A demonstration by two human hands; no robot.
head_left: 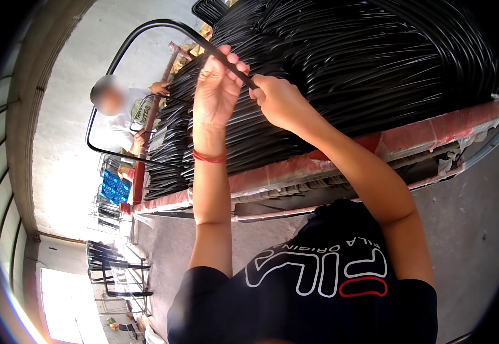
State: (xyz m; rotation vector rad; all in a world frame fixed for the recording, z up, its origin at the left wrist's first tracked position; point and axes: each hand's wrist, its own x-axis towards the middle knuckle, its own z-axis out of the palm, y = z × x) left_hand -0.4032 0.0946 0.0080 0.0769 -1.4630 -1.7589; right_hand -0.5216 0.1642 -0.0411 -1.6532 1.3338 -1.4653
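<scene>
Evidently, you had one bent black tube (pixel 163 23) in hand, held above the near left part of the pile of black tubes (pixel 330 74). It bowed out far to the left and came back, its other length running near the pile; contact at that end could not be confirmed. Your right grip (pixel 278 103) was clenched round its near end. Your left grip (pixel 218 92) had the fingers loosely curled behind the tube just beside; whether they bore on it could not be told.

The tube was judged light for its length, stiff along its run, smooth and rather slick, not fragile but apt to swing at the bend. Sound holding points were the near end and a second place farther toward the curve, with your two hands spaced more widely.

The loop overlapped, in view, a co-worker (pixel 124 123) at the far left, whose hands were at the rack's far side; that person was the chief obstruction. The wrapped red rail (pixel 418 135) stood between you and the pile, and the packed tubes presented a snagging risk. Dark metal frames (pixel 112 264) stood to the left, well apart.
</scene>
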